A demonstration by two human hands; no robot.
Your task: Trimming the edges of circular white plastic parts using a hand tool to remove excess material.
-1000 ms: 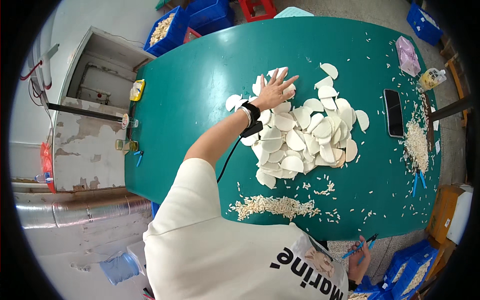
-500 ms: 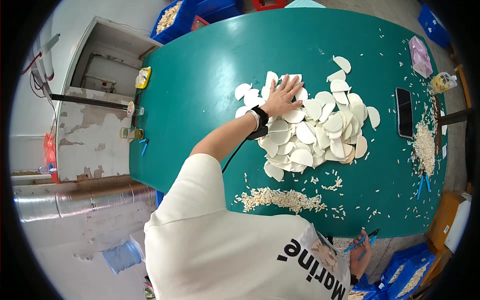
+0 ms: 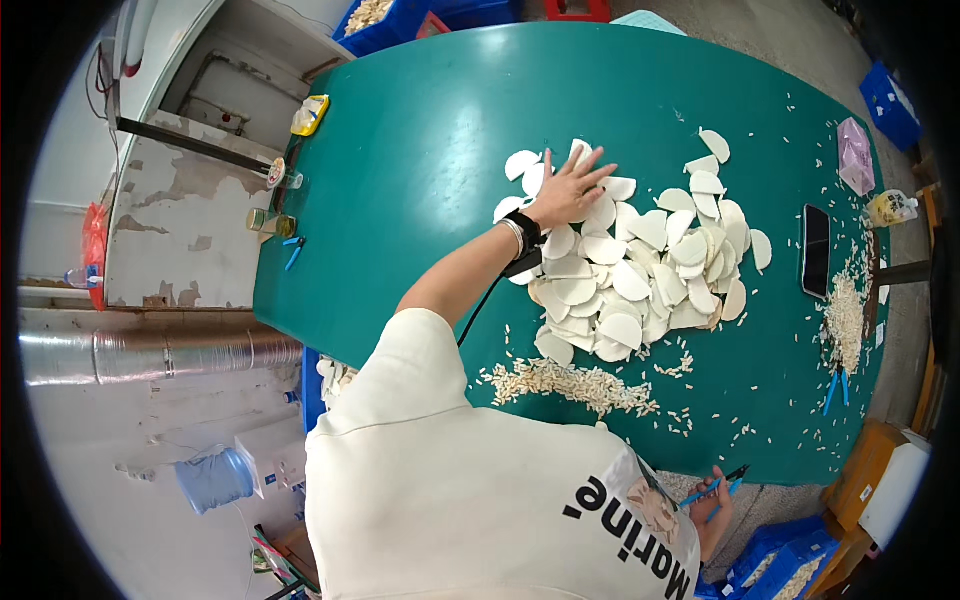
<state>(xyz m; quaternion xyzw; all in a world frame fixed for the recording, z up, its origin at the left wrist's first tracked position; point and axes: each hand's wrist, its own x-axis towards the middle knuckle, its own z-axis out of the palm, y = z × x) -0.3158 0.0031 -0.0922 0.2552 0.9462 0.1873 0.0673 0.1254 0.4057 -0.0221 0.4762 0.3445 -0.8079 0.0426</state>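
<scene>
My left hand [image 3: 570,193] lies with fingers spread on the far left part of a heap of white half-round pieces [image 3: 628,290]. Its palm and fingers rest over a few of them, and it grips none that I can see. Dark and light bands circle that wrist, with a black cable running from it. Down by the table's near edge, at the right, my right hand [image 3: 709,512] is closed around blue-handled nippers [image 3: 712,487]. Their dark jaws point up and right. Some of its fingers are hidden behind the handles.
A row of small pale chips [image 3: 575,385] lies on the green table [image 3: 400,230] before the heap. On the right are a phone [image 3: 816,250], more chips [image 3: 845,325], a second blue-handled tool [image 3: 836,391], a purple packet [image 3: 855,157] and a bottle [image 3: 890,209]. Blue crates [image 3: 775,560] stand lower right.
The whole view has shifted and turned slightly. Against the heap, my left hand sits a little further left, its fingers still spread. My right hand keeps hold of the nippers.
</scene>
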